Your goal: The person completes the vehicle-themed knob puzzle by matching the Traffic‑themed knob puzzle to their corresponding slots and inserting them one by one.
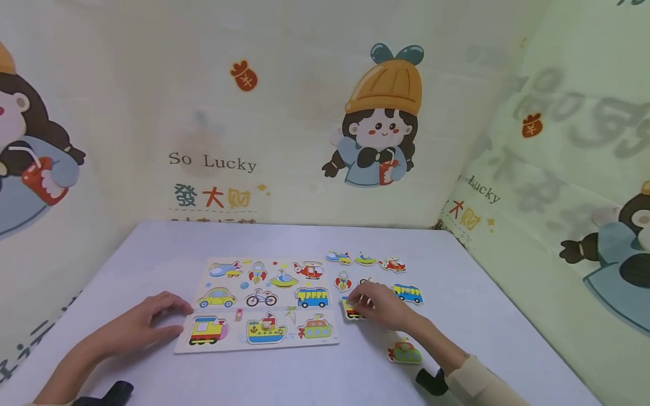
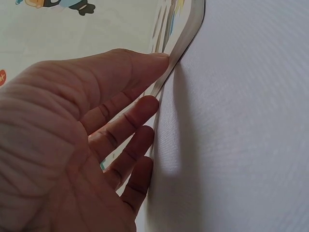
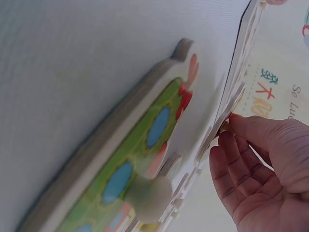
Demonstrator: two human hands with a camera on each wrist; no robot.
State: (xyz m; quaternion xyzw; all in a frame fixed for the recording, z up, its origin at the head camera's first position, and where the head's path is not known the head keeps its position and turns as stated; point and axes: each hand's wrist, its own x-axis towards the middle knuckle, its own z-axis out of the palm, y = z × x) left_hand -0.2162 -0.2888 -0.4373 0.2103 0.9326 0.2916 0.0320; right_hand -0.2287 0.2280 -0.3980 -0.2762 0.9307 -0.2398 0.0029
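Observation:
A flat puzzle board (image 1: 236, 316) with printed vehicles lies on the table. At its left edge is my left hand (image 1: 147, 321), fingers loosely bent; its thumb (image 2: 145, 67) touches the board's rim. My right hand (image 1: 378, 304), right of the board, pinches the train piece (image 1: 349, 309) between thumb and fingers, which hide part of it. In the right wrist view that piece (image 3: 219, 125) is seen edge-on, tilted. A ship piece (image 1: 266, 330) with a knob sits in the board's bottom row. Nearer me lies the green submarine piece (image 1: 404, 352), large in the right wrist view.
Loose pieces lie beyond the right hand: an airplane (image 1: 338, 257), a flying saucer (image 1: 365, 259), a helicopter (image 1: 392, 264), a rocket (image 1: 343, 281) and a bus (image 1: 407, 293). A bicycle piece (image 1: 369, 280) is partly hidden by the hand. Printed cloth (image 1: 294, 124) hangs behind the white table (image 1: 284, 378).

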